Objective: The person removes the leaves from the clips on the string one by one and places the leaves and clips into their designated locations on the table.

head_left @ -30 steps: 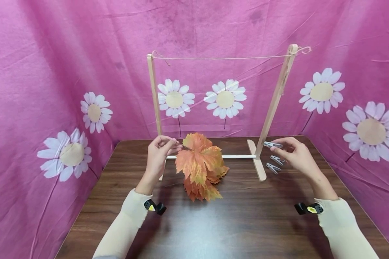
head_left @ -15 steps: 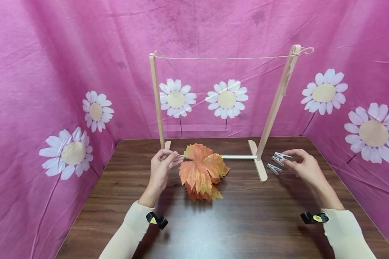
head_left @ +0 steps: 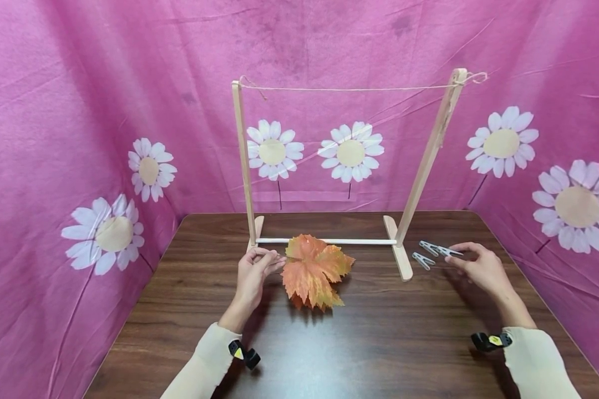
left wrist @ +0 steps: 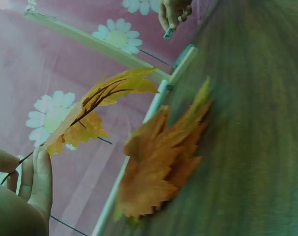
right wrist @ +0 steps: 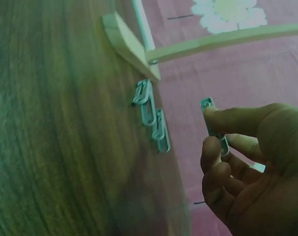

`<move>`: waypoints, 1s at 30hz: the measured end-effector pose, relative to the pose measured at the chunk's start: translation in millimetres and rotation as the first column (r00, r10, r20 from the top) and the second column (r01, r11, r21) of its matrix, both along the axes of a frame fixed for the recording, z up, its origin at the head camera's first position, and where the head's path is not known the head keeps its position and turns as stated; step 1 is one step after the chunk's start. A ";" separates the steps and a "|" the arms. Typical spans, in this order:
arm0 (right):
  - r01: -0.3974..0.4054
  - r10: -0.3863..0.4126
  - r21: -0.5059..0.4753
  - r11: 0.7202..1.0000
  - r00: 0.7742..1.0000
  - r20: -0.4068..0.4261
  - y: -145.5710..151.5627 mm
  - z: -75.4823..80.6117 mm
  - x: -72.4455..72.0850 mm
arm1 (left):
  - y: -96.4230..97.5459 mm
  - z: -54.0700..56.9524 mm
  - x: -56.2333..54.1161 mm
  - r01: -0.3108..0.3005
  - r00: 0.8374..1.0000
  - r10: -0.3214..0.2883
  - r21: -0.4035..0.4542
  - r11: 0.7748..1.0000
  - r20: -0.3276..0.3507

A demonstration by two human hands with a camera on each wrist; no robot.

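Observation:
My left hand (head_left: 252, 277) pinches the dark stem of an orange-yellow artificial leaf (head_left: 310, 270) between thumb and fingers. In the left wrist view, this held leaf (left wrist: 85, 115) shows its veined underside, raised above the other orange leaves (left wrist: 156, 169) lying on the table. From the head view it covers most of those leaves. On the right side, my right hand (head_left: 488, 275) pinches a pale grey clothespin (head_left: 449, 252) by one end. Two similar clothespins, a front one (head_left: 422, 261) and a back one (head_left: 428, 247), lie on the table just left of that hand.
Behind the leaves stands a wooden frame with a left post (head_left: 243, 166), a right post (head_left: 429, 160) and a white lower bar (head_left: 364, 241). A string (head_left: 349, 89) runs between the post tops. Pink flowered cloth (head_left: 309, 44) surrounds the brown table (head_left: 329, 354).
Both hands have come lower and nearer to me, also slightly rightward. The held leaf has sunk over the others, uncovering more of the white bar; the held clothespin has moved right and nearer.

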State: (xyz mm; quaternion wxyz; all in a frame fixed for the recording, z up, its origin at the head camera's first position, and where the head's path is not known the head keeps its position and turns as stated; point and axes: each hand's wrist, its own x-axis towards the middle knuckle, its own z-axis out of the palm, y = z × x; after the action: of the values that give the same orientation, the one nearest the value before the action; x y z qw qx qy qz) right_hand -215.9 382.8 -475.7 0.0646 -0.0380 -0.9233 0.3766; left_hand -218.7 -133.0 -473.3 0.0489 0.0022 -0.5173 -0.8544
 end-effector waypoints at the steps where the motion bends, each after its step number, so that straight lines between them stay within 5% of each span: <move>1: 0.003 -0.003 0.003 1.000 1.000 0.010 1.3 -1.8 -0.4 | 0.4 -3.0 0.4 0.005 1.000 -0.005 -0.002 1.000 0.006; 11: 0.036 -0.037 0.020 0.999 0.995 0.091 9.9 -18.4 -1.6 | 1.9 -25.1 7.3 0.045 0.997 -0.044 -0.009 0.999 0.067; 17: 0.035 -0.034 -0.002 0.999 0.992 0.123 11.8 -24.4 -2.4 | -5.9 -33.4 7.8 0.089 0.987 -0.077 -0.087 0.992 0.139; 20: 0.037 -0.037 0.001 0.999 0.991 0.126 12.0 -26.7 -3.4 | -11.9 -34.1 6.3 0.142 0.978 -0.106 -0.201 0.969 0.182; 24: 0.035 -0.034 -0.004 0.999 0.989 0.141 11.4 -29.6 -3.6 | -21.1 -32.8 5.2 0.218 0.965 -0.140 -0.374 0.901 0.223; 30: 0.038 -0.037 -0.005 0.999 0.988 0.149 10.0 -32.0 -4.2 | -32.5 -33.2 3.1 0.259 0.959 -0.171 -0.449 0.855 0.227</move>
State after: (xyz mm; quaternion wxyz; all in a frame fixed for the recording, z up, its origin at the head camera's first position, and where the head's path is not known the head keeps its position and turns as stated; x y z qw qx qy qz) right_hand -220.1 392.8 -507.7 0.0023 -0.0839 -0.9232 0.3750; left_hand -215.6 -165.5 -506.6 -0.0949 0.0088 -0.7095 -0.6983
